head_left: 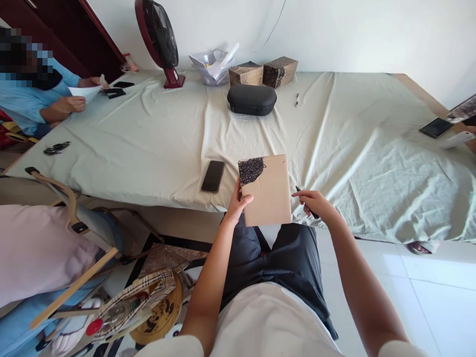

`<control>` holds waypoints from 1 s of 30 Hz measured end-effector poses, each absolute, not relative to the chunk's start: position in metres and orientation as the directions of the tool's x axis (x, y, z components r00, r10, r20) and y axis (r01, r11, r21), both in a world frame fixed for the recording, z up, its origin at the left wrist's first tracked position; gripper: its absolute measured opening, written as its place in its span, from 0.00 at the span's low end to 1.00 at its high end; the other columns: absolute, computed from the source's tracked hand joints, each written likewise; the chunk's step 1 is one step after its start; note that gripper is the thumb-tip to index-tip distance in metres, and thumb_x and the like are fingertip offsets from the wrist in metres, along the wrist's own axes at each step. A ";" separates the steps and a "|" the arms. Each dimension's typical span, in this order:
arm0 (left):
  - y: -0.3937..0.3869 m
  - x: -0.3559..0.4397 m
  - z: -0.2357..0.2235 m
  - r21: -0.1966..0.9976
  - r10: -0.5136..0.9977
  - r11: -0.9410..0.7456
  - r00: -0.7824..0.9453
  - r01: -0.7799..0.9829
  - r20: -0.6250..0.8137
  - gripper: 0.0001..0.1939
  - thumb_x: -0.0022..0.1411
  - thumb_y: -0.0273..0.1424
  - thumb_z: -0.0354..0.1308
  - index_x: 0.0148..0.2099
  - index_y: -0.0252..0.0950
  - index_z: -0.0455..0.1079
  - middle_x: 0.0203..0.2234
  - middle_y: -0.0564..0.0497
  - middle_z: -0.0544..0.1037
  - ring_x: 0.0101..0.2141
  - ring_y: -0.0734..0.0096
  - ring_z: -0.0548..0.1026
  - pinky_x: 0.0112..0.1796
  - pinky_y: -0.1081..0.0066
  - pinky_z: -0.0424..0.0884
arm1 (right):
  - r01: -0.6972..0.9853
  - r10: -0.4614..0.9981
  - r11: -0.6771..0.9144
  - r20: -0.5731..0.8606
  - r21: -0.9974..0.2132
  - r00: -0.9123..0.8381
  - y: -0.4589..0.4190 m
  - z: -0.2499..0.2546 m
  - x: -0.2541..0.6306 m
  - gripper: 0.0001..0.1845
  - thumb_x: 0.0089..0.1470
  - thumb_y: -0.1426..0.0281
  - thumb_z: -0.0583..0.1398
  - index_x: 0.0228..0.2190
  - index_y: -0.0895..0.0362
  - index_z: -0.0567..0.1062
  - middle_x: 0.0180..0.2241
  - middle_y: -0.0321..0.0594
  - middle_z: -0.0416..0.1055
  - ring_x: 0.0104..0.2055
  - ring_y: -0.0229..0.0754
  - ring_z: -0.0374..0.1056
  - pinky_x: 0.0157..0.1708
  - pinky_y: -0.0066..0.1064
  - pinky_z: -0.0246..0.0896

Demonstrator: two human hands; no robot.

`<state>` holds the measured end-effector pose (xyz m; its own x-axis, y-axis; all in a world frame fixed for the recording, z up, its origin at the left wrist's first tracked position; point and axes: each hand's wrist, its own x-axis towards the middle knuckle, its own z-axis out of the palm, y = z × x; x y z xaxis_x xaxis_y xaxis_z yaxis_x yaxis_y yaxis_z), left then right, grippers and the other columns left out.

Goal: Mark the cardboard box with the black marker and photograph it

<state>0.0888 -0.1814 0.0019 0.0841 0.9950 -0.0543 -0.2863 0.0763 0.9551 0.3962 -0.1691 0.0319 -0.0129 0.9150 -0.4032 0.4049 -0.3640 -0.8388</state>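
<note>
My left hand (238, 204) grips the left edge of a flat brown cardboard piece (269, 193) held over the table's front edge. A patch of dense black scribble (251, 169) fills its top left corner. My right hand (316, 204) is closed on a black pen (305, 201) just right of the cardboard, with the tip pointing toward it. A black phone (213, 176) lies on the cloth to the left of my left hand.
A pale green cloth covers the table (353, 139). At the back stand a red fan (159, 37), a black case (252, 99), two scribbled cardboard boxes (264, 73), a plastic bag and a pen. A person in blue (40, 99) holds paper at far left. Phones lie at the right edge.
</note>
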 end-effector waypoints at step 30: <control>-0.201 0.082 -0.016 0.990 0.982 -0.088 0.156 -0.112 0.104 0.58 0.52 0.49 0.76 0.78 0.44 0.52 0.63 0.40 0.70 0.68 0.42 0.68 0.67 0.49 0.66 | 0.419 0.976 0.095 0.002 -0.903 -0.218 -0.114 0.188 0.264 0.05 0.50 0.70 0.59 0.23 0.54 0.71 0.20 0.29 0.60 0.25 0.36 0.56 0.28 0.32 0.49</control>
